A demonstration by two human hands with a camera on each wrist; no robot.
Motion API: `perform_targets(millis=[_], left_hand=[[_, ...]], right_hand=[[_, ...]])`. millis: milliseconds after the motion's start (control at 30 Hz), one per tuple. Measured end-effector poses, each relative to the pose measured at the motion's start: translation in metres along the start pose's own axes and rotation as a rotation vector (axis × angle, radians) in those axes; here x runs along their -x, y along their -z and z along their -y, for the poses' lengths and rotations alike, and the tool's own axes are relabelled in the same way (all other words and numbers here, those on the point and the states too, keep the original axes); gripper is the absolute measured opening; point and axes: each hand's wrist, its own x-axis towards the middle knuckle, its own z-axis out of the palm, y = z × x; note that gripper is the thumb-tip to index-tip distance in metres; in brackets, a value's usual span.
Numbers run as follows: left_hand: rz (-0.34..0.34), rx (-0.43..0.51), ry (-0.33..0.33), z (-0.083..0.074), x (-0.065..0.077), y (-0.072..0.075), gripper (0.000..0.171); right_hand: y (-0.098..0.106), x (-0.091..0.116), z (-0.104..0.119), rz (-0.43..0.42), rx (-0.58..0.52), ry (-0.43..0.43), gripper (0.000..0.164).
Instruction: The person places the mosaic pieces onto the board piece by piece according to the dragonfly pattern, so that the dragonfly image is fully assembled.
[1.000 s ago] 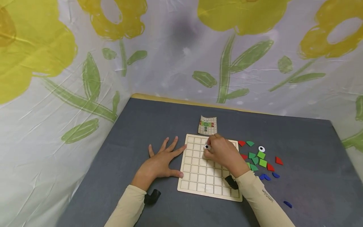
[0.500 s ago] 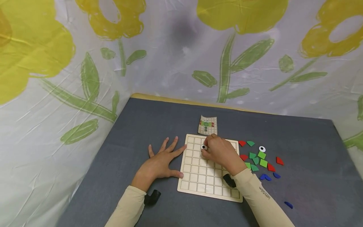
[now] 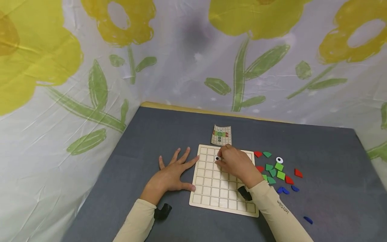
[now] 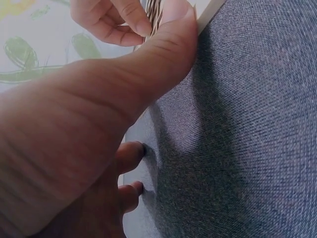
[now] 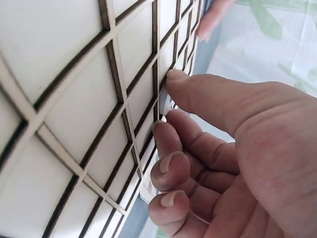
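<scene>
A pale wooden grid board point(image 3: 206, 191) lies on the dark table. My right hand point(image 3: 237, 164) is over its upper part and pinches a small white eye piece with a black dot point(image 3: 217, 158), low at the grid squares. In the right wrist view the thumb and a fingertip meet at the grid, and only a sliver of the piece shows. The other fingers curl near the board. My left hand point(image 3: 170, 176) rests with spread fingers on the table at the board's left side, thumb and index finger touching its edge. The left wrist view shows that thumb point(image 4: 168, 44) on the edge.
Behind the board lies a small pattern card point(image 3: 221, 135). To the right are scattered red quarter-round pieces point(image 3: 298, 172), green ones point(image 3: 271, 180), light green squares point(image 3: 281, 175), another eye piece point(image 3: 279, 160) and blue pieces point(image 3: 308, 220). A flower-printed cloth point(image 3: 181, 74) hangs behind the table.
The right hand has shifted slightly left across the board with the eye piece, then stays nearly still over the last half second. My left hand keeps its place.
</scene>
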Motion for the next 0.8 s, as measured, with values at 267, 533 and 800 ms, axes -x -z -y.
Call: perform_targets(millis=[267,533,800], left_hand=[[0.0,-0.01,-0.003,-0.002,-0.001,-0.002,0.113],[-0.005,-0.014,-0.011,-0.001,0.0,-0.002,0.113],[-0.013,-0.008,-0.021,0.0,0.0,-0.003,0.112]], right_hand=[[0.003,0.006,-0.002,-0.001,-0.016,-0.021,0.031],[0.014,0.026,-0.014,-0.098,-0.014,-0.032,0.026],[0.024,0.053,-0.048,-0.247,0.019,-0.062,0.017]])
